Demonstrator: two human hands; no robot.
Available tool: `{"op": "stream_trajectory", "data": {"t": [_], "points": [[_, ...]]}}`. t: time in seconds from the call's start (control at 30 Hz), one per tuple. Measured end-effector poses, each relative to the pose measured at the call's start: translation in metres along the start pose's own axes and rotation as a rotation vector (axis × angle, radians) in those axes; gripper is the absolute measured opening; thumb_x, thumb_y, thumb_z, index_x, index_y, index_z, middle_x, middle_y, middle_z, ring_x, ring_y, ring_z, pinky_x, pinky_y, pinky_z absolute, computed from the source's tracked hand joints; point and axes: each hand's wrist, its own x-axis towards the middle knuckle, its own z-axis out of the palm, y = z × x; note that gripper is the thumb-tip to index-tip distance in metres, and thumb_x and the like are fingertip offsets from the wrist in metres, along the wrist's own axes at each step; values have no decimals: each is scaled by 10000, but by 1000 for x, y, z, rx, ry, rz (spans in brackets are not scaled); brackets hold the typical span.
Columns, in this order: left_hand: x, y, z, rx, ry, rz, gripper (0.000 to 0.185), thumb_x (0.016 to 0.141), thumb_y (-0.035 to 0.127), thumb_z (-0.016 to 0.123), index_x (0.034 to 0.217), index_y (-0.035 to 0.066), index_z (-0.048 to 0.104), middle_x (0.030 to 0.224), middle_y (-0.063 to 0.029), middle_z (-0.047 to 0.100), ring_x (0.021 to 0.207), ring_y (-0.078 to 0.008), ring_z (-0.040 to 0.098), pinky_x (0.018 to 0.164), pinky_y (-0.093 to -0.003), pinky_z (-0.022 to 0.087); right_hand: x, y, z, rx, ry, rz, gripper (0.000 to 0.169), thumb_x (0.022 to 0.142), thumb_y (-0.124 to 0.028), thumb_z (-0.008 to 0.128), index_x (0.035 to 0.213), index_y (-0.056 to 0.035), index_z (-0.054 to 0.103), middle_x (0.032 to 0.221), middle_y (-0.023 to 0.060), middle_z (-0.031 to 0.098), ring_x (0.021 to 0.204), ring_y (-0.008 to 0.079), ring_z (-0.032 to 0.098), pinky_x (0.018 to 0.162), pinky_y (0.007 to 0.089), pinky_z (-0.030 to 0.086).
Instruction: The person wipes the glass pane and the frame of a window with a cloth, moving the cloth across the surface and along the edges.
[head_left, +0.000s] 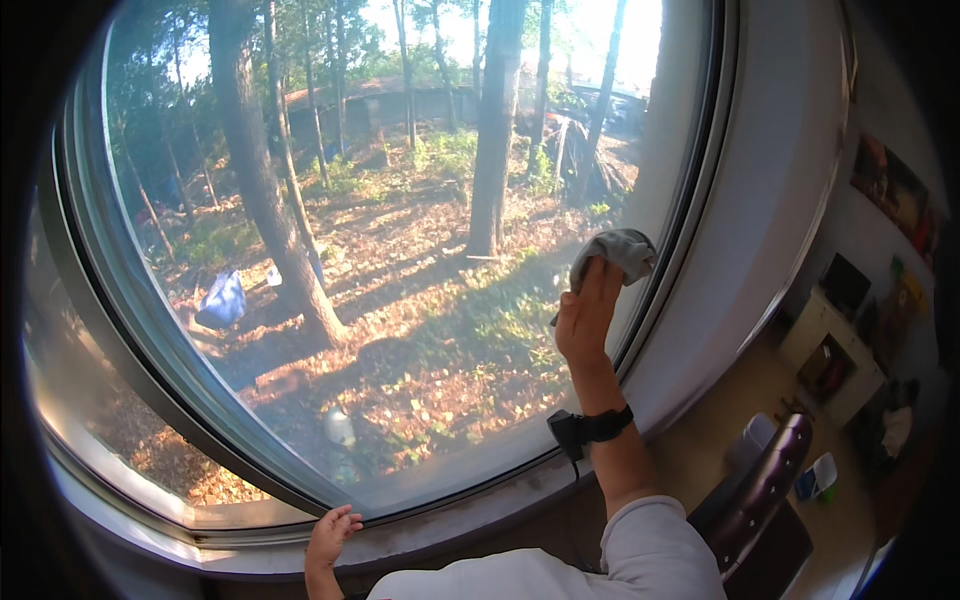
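My right hand (589, 311) is raised against the glass pane (405, 315) of a window, near its right edge. Under its fingers is a bunched grey cloth (619, 255), pressed to the glass. A black device on a strap (592, 429) sits around my right wrist. Low at the window's bottom edge is my left hand (335, 531), its fingers slightly curled, beside the lower end of the sash frame (247, 476). Nothing shows in that hand.
The window sill (420, 536) runs below the glass. At the right stand a dark tufted chair (772, 487), a plastic bin (752, 439) and a pale cabinet (832, 360) with a dark screen (846, 283) on it. Trees and leaf-covered ground lie outside.
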Motion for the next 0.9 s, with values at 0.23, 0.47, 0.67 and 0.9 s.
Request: {"op": "stream_trajectory", "data": {"t": [0.23, 0.47, 0.67, 0.9], "points": [[0, 3, 12, 40, -10, -44, 339, 900, 144, 442, 1190, -31, 446, 1022, -119, 594, 854, -140, 589, 738, -226, 443, -15, 88, -18, -78, -5, 219, 703, 919, -498, 163, 1335, 68, 182, 1382, 258, 185, 1291, 391, 158, 1055, 457, 121], [-1, 14, 9, 67, -50, 1, 343, 898, 128, 452, 1197, -41, 443, 1038, -120, 582, 885, -150, 576, 813, -258, 439, -26, 49, -16, -9, 47, 470, 706, 919, -490, 193, 1343, 73, 152, 1405, 259, 128, 1309, 399, 89, 1061, 458, 68], [-20, 3, -26, 37, 6, 8, 337, 901, 118, 450, 1195, -46, 440, 1031, -124, 579, 895, -161, 573, 816, -265, 443, -43, -75, 23, 73, -28, 153, 654, 939, -432, 191, 1307, 108, 178, 1358, 313, 151, 1280, 429, 123, 1031, 475, 62], [-42, -16, -78, -52, 91, -12, 325, 905, 123, 445, 1189, -36, 443, 1027, -127, 578, 877, -161, 574, 791, -249, 446, -81, -240, 57, 260, -275, -67, 459, 876, -463, 398, 1097, -96, 563, 1162, 141, 488, 1119, 388, 404, 939, 522, 247]]}}
